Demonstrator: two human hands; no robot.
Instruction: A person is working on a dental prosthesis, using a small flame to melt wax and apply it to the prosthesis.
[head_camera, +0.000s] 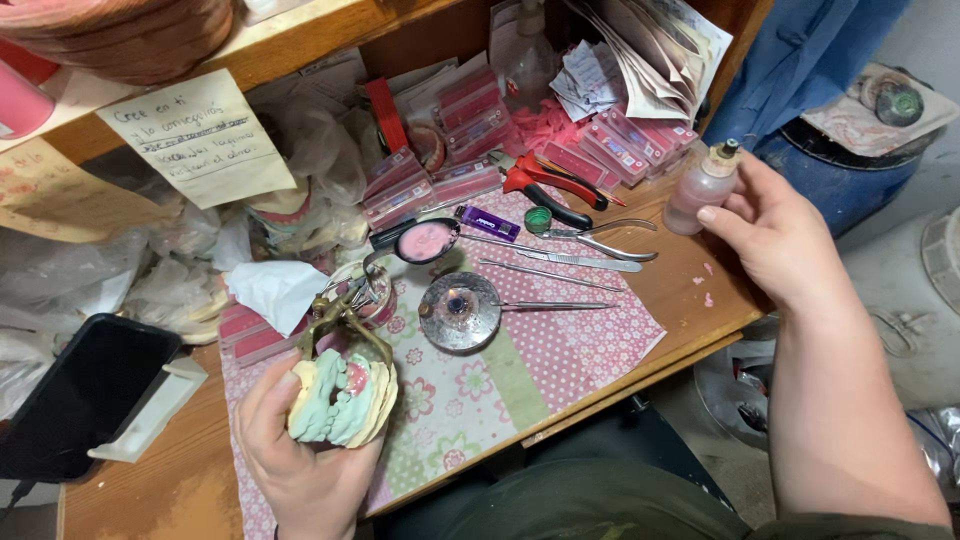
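My left hand (300, 455) grips a dental model (338, 400) of pale green and cream plaster with pink wax, mounted on a brass-coloured metal articulator frame (335, 318). It is held low at the front left over the patterned cloth (520, 360). My right hand (770, 235) is raised at the right edge of the desk and holds a small clear plastic bottle (700, 190) of pinkish liquid with a narrow cap, upright.
On the cloth lie a round metal dish (460, 312), a spoon-like ladle of pink material (425, 242), thin metal instruments (560, 275), pliers with red handles (550, 185), a purple lighter (488, 222) and pink boxes (440, 180). A black phone (85, 395) stands at the left. Paper notes hang above.
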